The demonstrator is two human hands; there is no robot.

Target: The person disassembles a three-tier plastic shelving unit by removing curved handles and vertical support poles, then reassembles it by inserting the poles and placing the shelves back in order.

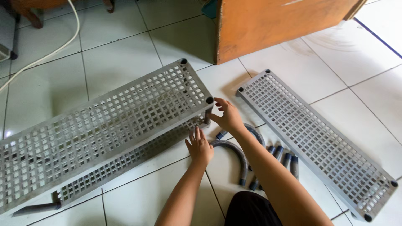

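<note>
A grey plastic rack of two perforated shelves (104, 125), one stacked above the other on short posts, lies on the tiled floor at the left. My right hand (228, 116) grips the short corner post (207, 118) between the two shelves at their near right corner. My left hand (199, 147) rests flat with fingers spread against the lower shelf's edge, just below that corner. A third loose perforated shelf (314, 138) lies flat on the floor to the right.
Curved grey tube pieces (234, 152) and several short grey posts (284, 159) lie on the floor between the shelves. An orange wooden cabinet (272, 23) stands behind. A white cable (50, 52) runs across the tiles at the upper left.
</note>
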